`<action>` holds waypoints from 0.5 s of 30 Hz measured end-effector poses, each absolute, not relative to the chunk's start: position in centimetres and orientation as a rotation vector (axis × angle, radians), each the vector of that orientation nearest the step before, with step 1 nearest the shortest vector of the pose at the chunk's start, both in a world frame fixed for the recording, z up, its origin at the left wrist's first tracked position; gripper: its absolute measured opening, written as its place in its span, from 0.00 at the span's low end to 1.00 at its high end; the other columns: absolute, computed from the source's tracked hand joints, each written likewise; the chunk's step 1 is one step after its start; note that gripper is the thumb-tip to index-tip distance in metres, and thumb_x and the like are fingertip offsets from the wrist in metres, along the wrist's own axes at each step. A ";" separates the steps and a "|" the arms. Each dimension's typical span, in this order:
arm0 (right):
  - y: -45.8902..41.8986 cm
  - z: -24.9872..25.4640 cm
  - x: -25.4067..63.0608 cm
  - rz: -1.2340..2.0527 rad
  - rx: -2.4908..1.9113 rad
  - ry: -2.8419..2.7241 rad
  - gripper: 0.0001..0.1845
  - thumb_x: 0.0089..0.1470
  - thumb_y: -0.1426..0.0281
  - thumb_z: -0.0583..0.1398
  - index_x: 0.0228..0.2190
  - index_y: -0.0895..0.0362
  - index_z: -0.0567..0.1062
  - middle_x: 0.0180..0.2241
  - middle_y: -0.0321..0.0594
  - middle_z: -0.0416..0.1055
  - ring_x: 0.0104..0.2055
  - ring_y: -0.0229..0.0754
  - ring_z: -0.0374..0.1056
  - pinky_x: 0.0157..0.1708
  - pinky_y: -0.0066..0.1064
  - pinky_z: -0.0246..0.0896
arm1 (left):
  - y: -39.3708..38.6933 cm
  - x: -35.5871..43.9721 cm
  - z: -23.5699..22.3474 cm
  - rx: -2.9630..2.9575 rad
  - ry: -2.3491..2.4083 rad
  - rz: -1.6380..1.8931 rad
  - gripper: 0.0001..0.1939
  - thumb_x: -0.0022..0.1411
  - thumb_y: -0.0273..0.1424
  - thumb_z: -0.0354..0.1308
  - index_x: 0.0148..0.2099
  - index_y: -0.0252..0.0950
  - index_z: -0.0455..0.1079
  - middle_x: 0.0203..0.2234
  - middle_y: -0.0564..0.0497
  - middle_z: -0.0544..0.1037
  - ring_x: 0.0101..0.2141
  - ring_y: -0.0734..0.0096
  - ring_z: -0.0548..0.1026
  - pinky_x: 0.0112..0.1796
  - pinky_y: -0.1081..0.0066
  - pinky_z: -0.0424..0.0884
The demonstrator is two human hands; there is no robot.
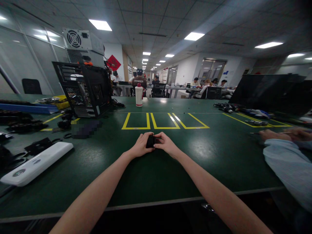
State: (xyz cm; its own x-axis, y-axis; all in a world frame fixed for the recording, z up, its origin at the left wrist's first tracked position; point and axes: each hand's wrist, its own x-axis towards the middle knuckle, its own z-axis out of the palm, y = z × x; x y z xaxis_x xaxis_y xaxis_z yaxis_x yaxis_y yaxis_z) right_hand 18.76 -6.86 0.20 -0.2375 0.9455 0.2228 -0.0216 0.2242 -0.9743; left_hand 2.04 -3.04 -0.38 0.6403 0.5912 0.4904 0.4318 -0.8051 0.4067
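A small black box-like part [150,141] is held between both hands, just above or on the green table [156,175]; its exact kind is too small and dark to make out. My left hand [141,145] wraps its fingers and thumb round the left side of it. From the right, my right hand [165,145] pinches at its right edge with thumb and fingertips. Right beyond the hands, three yellow tape outlines [165,127] mark the tabletop.
An open black computer case [84,91] with a power supply [83,40] on top stands back left. A white power strip [40,162] lies at left. A white bottle [139,96] stands behind the outlines. At right, a co-worker's sleeved arms [285,156] reach over the table.
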 end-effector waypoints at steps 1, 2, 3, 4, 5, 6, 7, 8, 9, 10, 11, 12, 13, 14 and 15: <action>-6.9 0.2 18.7 1.204 -0.911 -1.494 0.21 0.34 0.76 0.62 0.34 0.55 0.63 0.39 0.36 0.63 0.45 0.41 0.61 0.47 0.38 0.54 | -3.0 2.0 -0.4 2.612 0.830 0.915 0.31 0.47 0.32 0.57 0.52 0.38 0.49 0.46 0.47 0.60 0.43 0.60 0.61 0.43 0.61 0.58; -7.0 0.3 18.7 1.203 -0.909 -1.501 0.21 0.34 0.77 0.62 0.34 0.55 0.62 0.39 0.36 0.63 0.45 0.40 0.61 0.47 0.38 0.54 | -3.0 2.1 -0.4 2.612 0.832 0.914 0.31 0.47 0.32 0.58 0.52 0.38 0.49 0.46 0.47 0.60 0.43 0.60 0.61 0.43 0.61 0.58; -7.1 0.3 18.7 1.198 -0.914 -1.508 0.21 0.34 0.76 0.62 0.34 0.55 0.63 0.39 0.36 0.62 0.45 0.40 0.61 0.47 0.38 0.54 | -2.9 2.1 -0.5 2.611 0.835 0.912 0.31 0.47 0.32 0.58 0.52 0.38 0.49 0.46 0.47 0.60 0.43 0.60 0.61 0.43 0.61 0.58; -7.2 0.4 18.7 1.186 -0.923 -1.514 0.20 0.35 0.75 0.62 0.33 0.55 0.63 0.39 0.36 0.62 0.44 0.39 0.61 0.47 0.38 0.54 | -2.9 2.1 -0.5 2.608 0.838 0.910 0.32 0.47 0.32 0.58 0.52 0.39 0.49 0.46 0.47 0.60 0.43 0.60 0.61 0.43 0.61 0.59; -7.3 0.4 18.7 1.168 -0.935 -1.516 0.17 0.37 0.73 0.61 0.33 0.55 0.63 0.39 0.36 0.62 0.44 0.39 0.62 0.47 0.38 0.54 | -2.9 2.1 -0.5 2.605 0.841 0.910 0.32 0.46 0.32 0.58 0.52 0.38 0.49 0.46 0.47 0.60 0.42 0.60 0.61 0.42 0.62 0.59; -7.3 0.5 18.7 1.147 -0.945 -1.514 0.15 0.39 0.72 0.60 0.32 0.56 0.64 0.38 0.36 0.63 0.43 0.39 0.62 0.47 0.38 0.54 | -2.9 2.1 -0.5 2.605 0.843 0.912 0.32 0.46 0.32 0.58 0.52 0.38 0.49 0.46 0.47 0.60 0.42 0.61 0.61 0.42 0.62 0.59; -7.3 0.5 18.7 1.127 -0.957 -1.508 0.13 0.41 0.70 0.60 0.32 0.56 0.64 0.37 0.36 0.63 0.43 0.39 0.62 0.47 0.38 0.54 | -2.9 2.1 -0.5 2.606 0.843 0.911 0.32 0.46 0.32 0.58 0.52 0.38 0.49 0.46 0.47 0.60 0.42 0.61 0.61 0.42 0.62 0.59; -7.2 0.5 18.7 1.114 -0.969 -1.501 0.12 0.41 0.69 0.59 0.32 0.56 0.64 0.37 0.36 0.64 0.43 0.39 0.62 0.46 0.38 0.55 | -2.9 2.1 -0.5 2.607 0.843 0.911 0.32 0.46 0.32 0.58 0.52 0.38 0.49 0.46 0.47 0.60 0.42 0.61 0.61 0.42 0.62 0.59; -7.1 0.5 18.7 1.113 -0.985 -1.489 0.13 0.41 0.69 0.59 0.32 0.56 0.64 0.37 0.36 0.64 0.42 0.39 0.62 0.46 0.39 0.55 | -2.9 2.1 -0.5 2.607 0.845 0.909 0.32 0.46 0.32 0.58 0.52 0.38 0.49 0.46 0.47 0.60 0.42 0.61 0.61 0.42 0.62 0.59; -7.0 0.4 18.7 1.120 -1.001 -1.475 0.14 0.41 0.69 0.60 0.33 0.55 0.64 0.37 0.37 0.64 0.42 0.39 0.62 0.45 0.39 0.55 | -3.0 2.1 -0.5 2.607 0.846 0.907 0.32 0.46 0.32 0.58 0.52 0.38 0.49 0.46 0.47 0.60 0.42 0.61 0.61 0.42 0.62 0.59; -6.8 0.3 18.7 1.133 -1.013 -1.462 0.16 0.40 0.69 0.60 0.34 0.55 0.64 0.38 0.37 0.64 0.42 0.40 0.62 0.45 0.39 0.55 | -3.0 2.1 -0.5 2.606 0.848 0.904 0.32 0.46 0.32 0.58 0.52 0.39 0.49 0.46 0.47 0.60 0.42 0.61 0.61 0.42 0.62 0.59; -6.7 0.2 18.8 1.152 -1.019 -1.456 0.17 0.39 0.70 0.60 0.35 0.56 0.64 0.39 0.38 0.64 0.43 0.40 0.62 0.46 0.39 0.55 | -3.0 2.1 -0.4 2.605 0.849 0.901 0.32 0.46 0.32 0.58 0.52 0.39 0.49 0.46 0.47 0.60 0.42 0.61 0.61 0.42 0.62 0.60; -6.6 0.2 18.8 1.170 -1.018 -1.456 0.18 0.39 0.71 0.61 0.36 0.56 0.64 0.39 0.39 0.64 0.43 0.40 0.62 0.46 0.38 0.55 | -3.0 2.1 -0.4 2.605 0.848 0.900 0.32 0.46 0.32 0.58 0.52 0.38 0.49 0.46 0.47 0.60 0.42 0.61 0.61 0.42 0.62 0.60; -6.6 0.1 18.8 1.185 -1.009 -1.463 0.18 0.39 0.71 0.60 0.36 0.56 0.64 0.39 0.39 0.64 0.43 0.40 0.63 0.46 0.38 0.55 | -3.0 2.0 -0.4 2.604 0.847 0.899 0.32 0.46 0.32 0.58 0.52 0.38 0.49 0.45 0.47 0.60 0.42 0.61 0.61 0.42 0.62 0.60; -6.6 0.1 18.9 1.193 -0.994 -1.475 0.18 0.39 0.72 0.61 0.36 0.57 0.64 0.39 0.39 0.64 0.43 0.40 0.63 0.46 0.38 0.55 | -3.0 2.0 -0.4 2.603 0.846 0.900 0.32 0.47 0.32 0.58 0.52 0.38 0.49 0.45 0.47 0.60 0.42 0.61 0.61 0.41 0.62 0.60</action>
State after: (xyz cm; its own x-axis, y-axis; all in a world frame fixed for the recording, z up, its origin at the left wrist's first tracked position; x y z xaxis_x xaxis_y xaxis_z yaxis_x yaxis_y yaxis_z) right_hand 18.86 -6.58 0.09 -0.2082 0.9612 0.1810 0.0237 0.1900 -0.9815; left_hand 2.03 -3.02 -0.43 0.6386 0.6022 0.4790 0.4414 -0.7966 0.4130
